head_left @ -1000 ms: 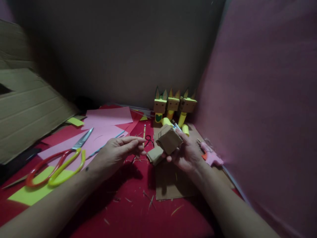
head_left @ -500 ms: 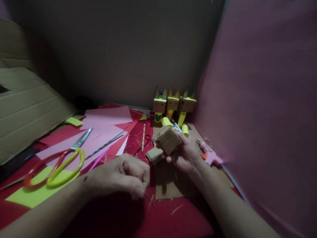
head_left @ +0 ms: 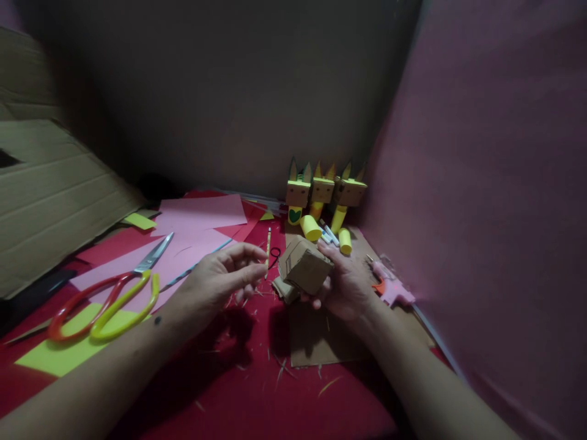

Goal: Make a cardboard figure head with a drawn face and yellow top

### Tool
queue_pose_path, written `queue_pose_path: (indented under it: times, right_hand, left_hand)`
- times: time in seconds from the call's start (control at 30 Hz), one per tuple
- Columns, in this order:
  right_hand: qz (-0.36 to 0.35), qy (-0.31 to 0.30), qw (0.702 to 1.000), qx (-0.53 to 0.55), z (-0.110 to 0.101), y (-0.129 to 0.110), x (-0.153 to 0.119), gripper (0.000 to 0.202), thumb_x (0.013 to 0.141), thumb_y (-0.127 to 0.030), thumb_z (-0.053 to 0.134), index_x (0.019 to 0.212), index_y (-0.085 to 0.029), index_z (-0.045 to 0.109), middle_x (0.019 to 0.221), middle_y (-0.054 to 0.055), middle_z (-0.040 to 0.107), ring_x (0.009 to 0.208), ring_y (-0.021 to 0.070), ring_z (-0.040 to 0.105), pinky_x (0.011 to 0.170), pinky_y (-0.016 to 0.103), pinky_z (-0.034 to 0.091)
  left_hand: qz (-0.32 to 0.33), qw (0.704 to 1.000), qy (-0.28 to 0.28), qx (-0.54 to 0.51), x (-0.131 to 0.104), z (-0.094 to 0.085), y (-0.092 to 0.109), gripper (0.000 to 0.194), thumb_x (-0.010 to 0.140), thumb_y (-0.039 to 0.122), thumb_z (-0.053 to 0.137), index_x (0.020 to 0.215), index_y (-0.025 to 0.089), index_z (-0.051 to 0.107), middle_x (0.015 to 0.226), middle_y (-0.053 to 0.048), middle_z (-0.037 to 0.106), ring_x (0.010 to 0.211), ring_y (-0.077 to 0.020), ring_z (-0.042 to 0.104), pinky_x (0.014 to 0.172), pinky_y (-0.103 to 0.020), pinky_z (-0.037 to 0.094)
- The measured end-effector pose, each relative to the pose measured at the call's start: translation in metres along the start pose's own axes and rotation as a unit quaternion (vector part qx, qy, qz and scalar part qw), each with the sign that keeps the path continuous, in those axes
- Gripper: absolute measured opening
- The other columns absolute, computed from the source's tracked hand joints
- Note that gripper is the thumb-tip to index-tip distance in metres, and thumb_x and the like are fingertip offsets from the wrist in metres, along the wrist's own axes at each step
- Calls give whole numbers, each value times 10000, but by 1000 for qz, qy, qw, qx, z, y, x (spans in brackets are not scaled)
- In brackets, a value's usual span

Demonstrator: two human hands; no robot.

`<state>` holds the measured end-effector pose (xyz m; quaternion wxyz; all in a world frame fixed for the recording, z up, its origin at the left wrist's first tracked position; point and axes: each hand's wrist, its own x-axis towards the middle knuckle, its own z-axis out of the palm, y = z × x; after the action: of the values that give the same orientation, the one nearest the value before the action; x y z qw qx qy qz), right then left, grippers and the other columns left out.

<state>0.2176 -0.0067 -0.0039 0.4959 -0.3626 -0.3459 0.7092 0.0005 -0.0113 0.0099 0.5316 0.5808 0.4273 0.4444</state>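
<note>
A small brown cardboard box (head_left: 305, 266) with printed lines on one side is in my right hand (head_left: 346, 284), thumb on its far edge and fingers beneath. To its left hovers my left hand (head_left: 227, 275), fingers loosely curved and apart, with nothing between them. Beneath the box, a second folded cardboard piece (head_left: 285, 290) shows in part. A flat cardboard sheet (head_left: 321, 345) lies under my right hand. Just beyond my left fingertips are a patterned pencil (head_left: 268, 247) and small scissors with dark handles (head_left: 275, 253), partly hidden.
Large red-and-yellow-handled scissors (head_left: 123, 296) lie on pink paper (head_left: 202, 214) and yellow paper at left. Cardboard figures (head_left: 323, 189) with pointed ears stand at the back, near yellow paper tubes (head_left: 345, 241). A pink glue gun (head_left: 392, 284) is at right, by the pink wall.
My left hand has opened from a loose fist and moved slightly up and left. The box has tilted a little in my right hand and shifted slightly left.
</note>
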Motion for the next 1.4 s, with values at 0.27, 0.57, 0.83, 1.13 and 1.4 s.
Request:
queue_pose_path:
  times: [0.27,0.57,0.83,1.13,1.4]
  right_hand:
    - [-64,-47,993,-92,7,5,-5,405,769,-516,737,952,-166,643,633,34,662,415,141,568,310,225,416]
    - [-78,-112,990,-38,8,8,-5,411,794,-454,752,1087,-195,626,887,64,704,678,185,672,534,283,539]
    - [-69,-127,988,-55,10,10,-8,641,658,-158,835,1250,-223,597,1040,47,701,783,165,680,697,282,561]
    - [-137,-55,979,-139,14,10,-8,679,589,-133,837,1207,-275,592,914,1,674,684,153,603,538,251,507]
    - [-135,-70,971,-184,10,5,-9,522,711,-291,797,1210,-212,668,892,42,669,597,133,552,467,262,482]
  left_hand:
    - [69,987,-70,126,-6,11,0,708,686,380,809,1324,205,557,1311,-127,626,1233,-338,557,1069,-490,425]
    - [205,936,48,281,-5,9,-6,427,764,340,706,1145,189,587,1088,-82,606,1006,-271,585,886,-437,487]
    - [263,906,93,318,-6,11,-14,399,778,335,727,1113,198,561,1087,-94,565,1017,-280,564,855,-437,507]
    - [214,940,31,262,-4,7,-10,413,786,342,716,1160,222,588,1106,-72,622,1018,-262,601,904,-433,506]
    - [14,996,-70,56,-2,8,0,492,787,390,762,1231,212,649,1238,-103,693,1130,-300,638,950,-416,505]
